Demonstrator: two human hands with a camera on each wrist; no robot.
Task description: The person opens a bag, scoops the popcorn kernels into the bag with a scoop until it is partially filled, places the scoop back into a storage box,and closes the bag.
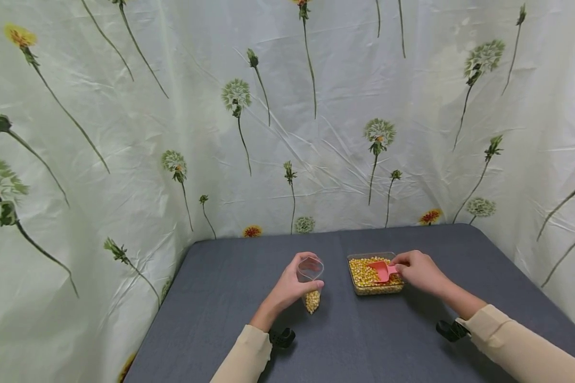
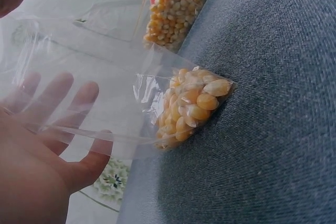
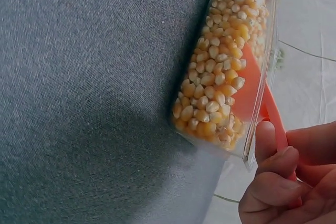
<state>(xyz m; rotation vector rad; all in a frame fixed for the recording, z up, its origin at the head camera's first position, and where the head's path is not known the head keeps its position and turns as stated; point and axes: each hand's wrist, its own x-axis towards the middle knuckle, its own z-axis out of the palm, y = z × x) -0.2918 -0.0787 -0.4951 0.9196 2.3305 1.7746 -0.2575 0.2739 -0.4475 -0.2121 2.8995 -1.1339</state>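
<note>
Holding a clear plastic bag [image 1: 310, 270] just below the middle of the head frame, the left hand [image 1: 292, 283] curves its fingers and thumb round the upper part, spread well apart with the film between them. The bag's mouth gapes upward in a rounded loop. Kernels [image 1: 312, 301] fill only its pointed lower end; in the left wrist view they bunch right of centre, pale yellow, the tip close to the dark grey-blue surface [image 1: 211, 308]. Whether it touches: cannot tell.

Right of the bag, and apart from it, a clear rectangular container [image 1: 371, 291] sits on the surface, right of centre in the lower half of the head frame. Corn [image 1: 361, 272] fills much of it, yellow and whitish kernels mixed.

Right hand [image 1: 420, 271] at the container's right side: fingers and thumb clamped together on the handle of a pink-red scoop [image 1: 382, 271]. The scoop's blade lies inside the container, among the corn; the right wrist view shows it behind the near wall, with the handle running out over the rim toward the lower right.

Both forearms enter from the lower edge and lower right in cream sleeves [image 1: 508, 338], a black device [image 1: 281, 338] at each wrist. Behind the surface hangs a pale cloth [image 1: 268, 143] printed with dandelions.
</note>
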